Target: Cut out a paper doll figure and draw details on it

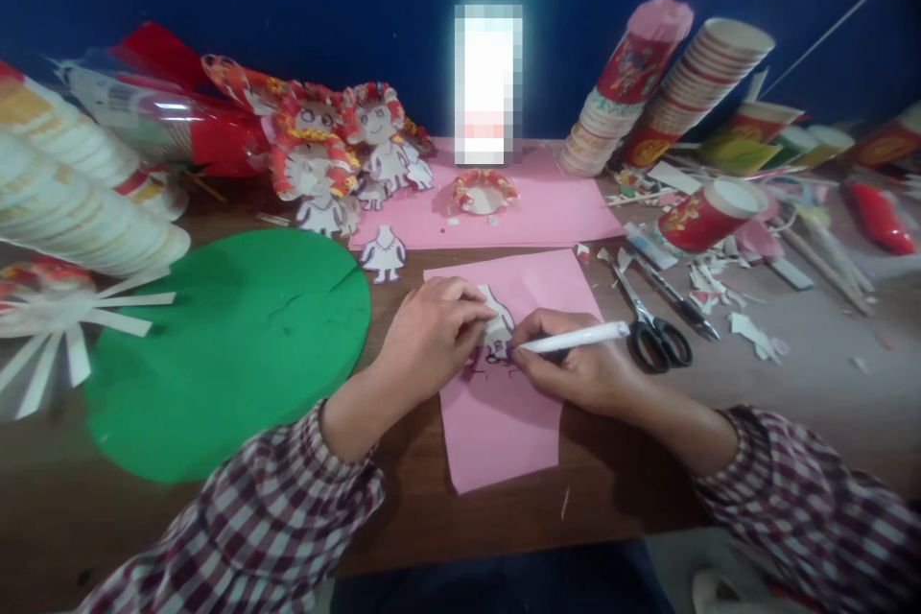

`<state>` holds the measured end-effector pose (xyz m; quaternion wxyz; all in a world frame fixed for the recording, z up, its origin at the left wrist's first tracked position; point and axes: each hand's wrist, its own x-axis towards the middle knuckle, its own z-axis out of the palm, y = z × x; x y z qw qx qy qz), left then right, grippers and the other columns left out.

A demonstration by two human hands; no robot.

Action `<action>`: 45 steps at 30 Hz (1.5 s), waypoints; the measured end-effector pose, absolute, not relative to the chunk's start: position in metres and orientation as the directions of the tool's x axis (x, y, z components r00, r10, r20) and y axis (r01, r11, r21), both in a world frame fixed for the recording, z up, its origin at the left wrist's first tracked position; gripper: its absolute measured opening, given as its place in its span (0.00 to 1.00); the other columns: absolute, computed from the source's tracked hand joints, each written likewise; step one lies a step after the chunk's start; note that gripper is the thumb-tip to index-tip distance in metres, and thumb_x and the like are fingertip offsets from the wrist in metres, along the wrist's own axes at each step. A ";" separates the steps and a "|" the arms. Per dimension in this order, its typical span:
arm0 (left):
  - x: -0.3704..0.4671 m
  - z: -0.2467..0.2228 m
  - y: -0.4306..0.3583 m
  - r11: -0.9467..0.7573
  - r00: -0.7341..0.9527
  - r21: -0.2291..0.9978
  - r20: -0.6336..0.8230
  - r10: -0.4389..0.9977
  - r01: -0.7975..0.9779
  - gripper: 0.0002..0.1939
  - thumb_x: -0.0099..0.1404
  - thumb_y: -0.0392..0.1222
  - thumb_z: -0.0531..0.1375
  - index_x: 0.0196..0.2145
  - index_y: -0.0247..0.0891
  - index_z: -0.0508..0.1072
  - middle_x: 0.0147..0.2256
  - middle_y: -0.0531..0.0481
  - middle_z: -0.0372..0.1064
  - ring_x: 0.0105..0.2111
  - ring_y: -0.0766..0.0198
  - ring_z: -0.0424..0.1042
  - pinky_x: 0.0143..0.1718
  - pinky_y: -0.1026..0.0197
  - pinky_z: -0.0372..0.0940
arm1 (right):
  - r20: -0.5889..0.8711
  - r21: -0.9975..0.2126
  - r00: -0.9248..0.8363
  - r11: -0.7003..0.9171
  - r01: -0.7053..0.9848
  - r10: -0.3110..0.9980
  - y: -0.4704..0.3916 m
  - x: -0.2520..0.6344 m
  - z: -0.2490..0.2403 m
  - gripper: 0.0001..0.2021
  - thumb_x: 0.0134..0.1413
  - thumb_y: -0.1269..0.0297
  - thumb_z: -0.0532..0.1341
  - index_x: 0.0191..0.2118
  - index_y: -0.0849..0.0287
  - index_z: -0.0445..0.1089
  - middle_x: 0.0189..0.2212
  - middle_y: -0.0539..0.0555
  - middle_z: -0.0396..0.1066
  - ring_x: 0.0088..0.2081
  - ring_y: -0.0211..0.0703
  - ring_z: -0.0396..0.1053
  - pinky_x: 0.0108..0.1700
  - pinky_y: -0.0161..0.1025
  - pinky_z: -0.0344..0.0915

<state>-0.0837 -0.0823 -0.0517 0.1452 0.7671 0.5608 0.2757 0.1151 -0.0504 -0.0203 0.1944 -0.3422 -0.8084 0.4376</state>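
Note:
My right hand (576, 366) is closed around a white marker (576, 338), its tip end down at the lower edge of a white paper figure cutout (498, 326). The cutout lies on a pink paper sheet (504, 441) on the brown table. My left hand (440, 338) rests over the left side of the cutout, fingers together and pressing on it. Dark drawn lines show on the pink sheet just below the cutout. Another white cutout with a purple outline (384, 255) lies beyond my left hand.
A green oval sheet (237, 355) lies left. Black-handled scissors (651, 331), a pen (676, 297) and paper scraps (752, 334) are right. Stacked paper cups (697, 86), decorated figures (309, 163) and a bright blurred-out screen (489, 86) stand behind.

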 end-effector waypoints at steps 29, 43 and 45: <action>-0.091 -0.049 -0.076 -0.400 0.264 0.573 0.308 0.914 0.716 0.11 0.59 0.30 0.58 0.35 0.41 0.78 0.39 0.50 0.75 0.41 0.61 0.71 0.45 0.55 0.66 | 0.010 -0.968 -0.565 0.149 0.200 0.825 -0.043 0.132 -0.007 0.05 0.53 0.64 0.61 0.33 0.60 0.68 0.24 0.48 0.66 0.22 0.31 0.60 0.22 0.30 0.56; -0.092 -0.045 -0.077 -0.393 0.276 0.594 0.281 0.919 0.702 0.15 0.55 0.26 0.58 0.36 0.41 0.78 0.39 0.50 0.75 0.42 0.60 0.70 0.45 0.55 0.65 | 0.049 -0.947 -0.609 0.231 0.224 0.792 -0.041 0.105 -0.010 0.03 0.52 0.70 0.60 0.31 0.59 0.63 0.21 0.46 0.62 0.22 0.31 0.59 0.22 0.29 0.57; -0.092 -0.045 -0.078 -0.403 0.287 0.578 0.285 0.914 0.710 0.15 0.55 0.26 0.58 0.36 0.41 0.78 0.39 0.50 0.74 0.42 0.60 0.70 0.46 0.55 0.65 | 0.056 -0.949 -0.593 0.228 0.218 0.803 -0.041 0.101 -0.020 0.04 0.52 0.70 0.59 0.29 0.59 0.62 0.21 0.45 0.60 0.21 0.31 0.57 0.21 0.29 0.55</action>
